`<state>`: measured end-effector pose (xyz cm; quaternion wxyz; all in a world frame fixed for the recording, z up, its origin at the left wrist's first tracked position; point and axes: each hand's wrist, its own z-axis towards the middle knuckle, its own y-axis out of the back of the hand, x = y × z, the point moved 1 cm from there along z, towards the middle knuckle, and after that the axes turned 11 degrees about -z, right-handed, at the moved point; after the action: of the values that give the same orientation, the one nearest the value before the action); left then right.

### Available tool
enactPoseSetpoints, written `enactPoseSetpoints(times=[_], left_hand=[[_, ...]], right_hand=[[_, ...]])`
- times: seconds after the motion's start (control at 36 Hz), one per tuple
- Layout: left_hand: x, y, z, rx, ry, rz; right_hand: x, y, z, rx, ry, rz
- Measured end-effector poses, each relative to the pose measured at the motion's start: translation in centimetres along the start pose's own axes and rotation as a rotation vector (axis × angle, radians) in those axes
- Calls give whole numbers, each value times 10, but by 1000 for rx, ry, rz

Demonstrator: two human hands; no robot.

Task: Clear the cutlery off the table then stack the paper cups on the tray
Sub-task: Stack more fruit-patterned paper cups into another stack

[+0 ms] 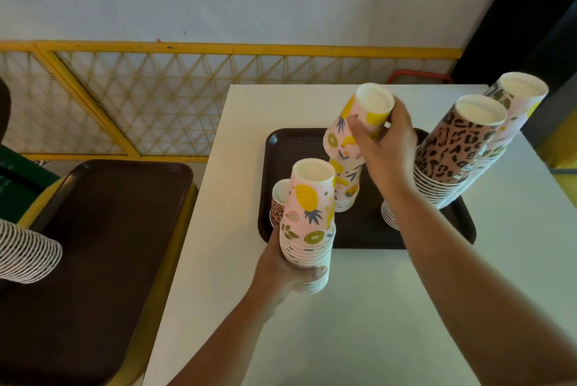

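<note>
Our right hand (pixel 385 148) is curled around the upper end of a small nest of upside-down fruit-print cups (pixel 352 126), thumb on the near side and fingers wrapped behind, holding it tilted in the air over the dark brown tray (pixel 368 229). Directly beneath, at about 6 o'clock from those cups, a short fruit-print stack (pixel 346 189) stands inverted on the tray; whether the two touch we cannot tell.

Our left hand (pixel 284 264) grips the lower rims of a taller fruit-print stack (pixel 309 223), fingers curled round its base, at the tray's near-left corner. Whether it rests on the white table (pixel 359 323) we cannot tell. Just behind it, at 10 o'clock, a leopard-print cup (pixel 278 201) peeks out on the tray.

At 3 o'clock from the right hand, a tall leopard-print stack (pixel 452 154) leans on the tray's right side, and a second tall fruit-print stack (pixel 515 108) leans just behind it.

Off the table at 9 o'clock lies another brown tray (pixel 109 229) with a stack of cups lying sideways (pixel 28 251) at its left edge.
</note>
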<state>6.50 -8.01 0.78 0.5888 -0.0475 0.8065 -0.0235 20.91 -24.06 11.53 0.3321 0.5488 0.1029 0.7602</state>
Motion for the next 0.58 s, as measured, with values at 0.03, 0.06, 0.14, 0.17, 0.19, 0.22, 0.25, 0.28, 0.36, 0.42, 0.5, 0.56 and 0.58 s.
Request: enactPoseSetpoints(times=[0.03, 0.06, 0.14, 0.17, 0.19, 0.22, 0.25, 0.28, 0.36, 0.42, 0.5, 0.56, 0.58], left_hand=[[0, 0, 0, 1, 0, -6], [0, 0, 1, 1, 1, -14], [-1, 1, 1, 7, -1, -27], [0, 1, 1, 6, 2, -30], [-1, 1, 1, 5, 1, -33], [-1, 1, 1, 4, 2, -35], [-1, 1, 2, 4, 1, -37], [-1, 1, 2, 2, 2, -37], [-1, 0, 2, -7, 0, -28], [-1, -1, 2, -4, 2, -25], [-2, -3, 1, -6, 9, -23], [-3, -4, 0, -1, 3, -17], [-4, -4, 0, 2, 0, -8]], right_hand=[[-6, -5, -2, 24, 2, -32], [-11, -9, -5, 49, 1, -57], [-21, -15, -14, 100, -13, -102], [-21, -14, -18, 89, -4, -105], [-20, -13, -22, 70, 12, -95], [-16, -10, -27, 50, 34, -71], [-11, -7, -34, 42, 58, -31], [-6, -5, -41, 57, 81, 24], [3, 0, -67, 266, 138, 120], [7, 2, -82, 423, 126, 159], [13, 2, -92, 530, 72, 189], [14, 3, -93, 508, 76, 181], [14, 5, -93, 493, 77, 178]])
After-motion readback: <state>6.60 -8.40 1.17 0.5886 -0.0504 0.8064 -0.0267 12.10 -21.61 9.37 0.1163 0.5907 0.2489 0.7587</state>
